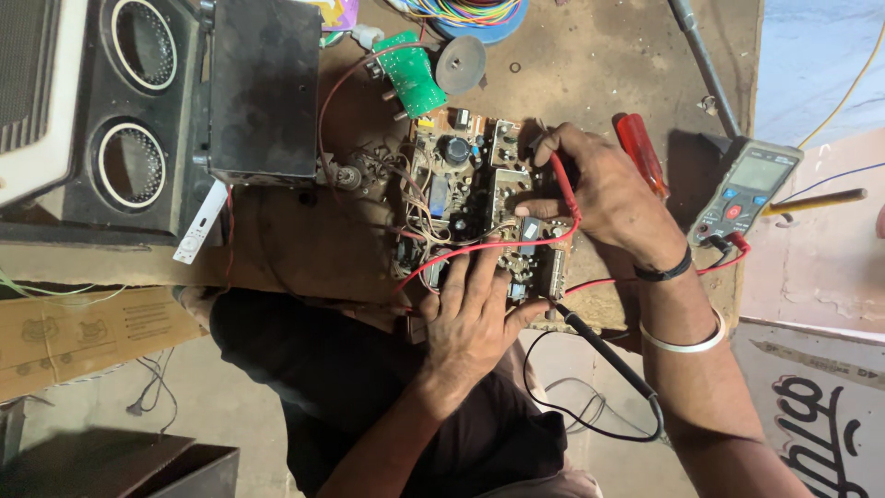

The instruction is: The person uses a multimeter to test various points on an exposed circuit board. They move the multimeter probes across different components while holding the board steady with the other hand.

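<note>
The person is probing a bare circuit board [479, 207] with a multimeter [745, 189], a testing step by the look of it, with the board lying in the middle of the worn workbench [590, 65], just right of a black metal chassis [265, 88] and a pair of speakers [134, 111] at the far left. The right hand [599, 194] is pinching the red test probe [564, 184] between thumb and fingers, closed around its shaft, with the tip pointing down onto the right part of the board. The left hand [475, 314] is lying on the near edge of the board with fingers spread and flat, pressing it steady rather than gripping anything. The black test probe [599, 355] is hanging loose off the near edge of the bench, in neither hand, so a proper reading would seem to call for that lead being placed on a second point. The red lead is running right to the multimeter, which is sitting beside a red-handled screwdriver [641, 152]. A small green board [410, 74] is lying farther back.
</note>
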